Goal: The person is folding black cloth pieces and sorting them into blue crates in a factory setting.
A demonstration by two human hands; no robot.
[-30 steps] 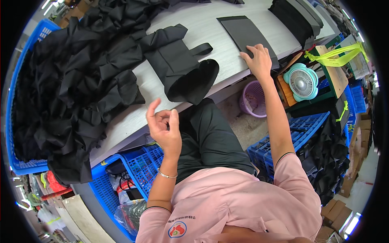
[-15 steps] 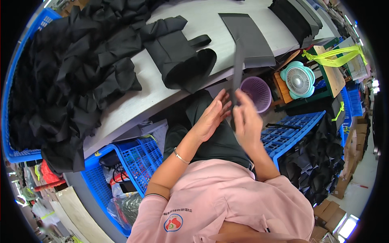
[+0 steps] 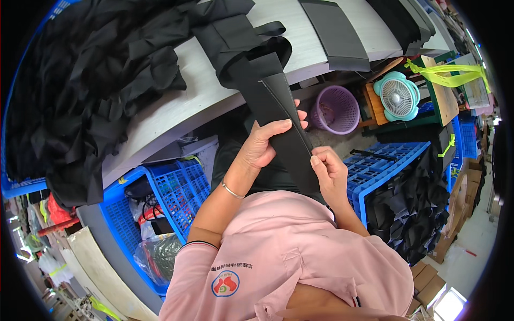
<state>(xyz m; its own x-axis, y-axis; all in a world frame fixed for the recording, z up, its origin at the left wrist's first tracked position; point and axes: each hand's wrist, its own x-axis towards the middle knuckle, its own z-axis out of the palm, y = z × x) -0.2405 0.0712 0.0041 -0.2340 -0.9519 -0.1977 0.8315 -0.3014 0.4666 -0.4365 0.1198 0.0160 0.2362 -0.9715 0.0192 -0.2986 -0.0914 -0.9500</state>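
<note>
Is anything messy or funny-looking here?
Yes, the heap of black fabric pieces at the left: it spills past the blue basket onto the pale table, all crumpled, so it looks untidy. The stitched black panel being held shows no clear damage.

Pale table (image 3: 297,32) with black fabric pieces (image 3: 155,69), flat dark panel (image 3: 337,37), dark stack (image 3: 395,25)
</note>
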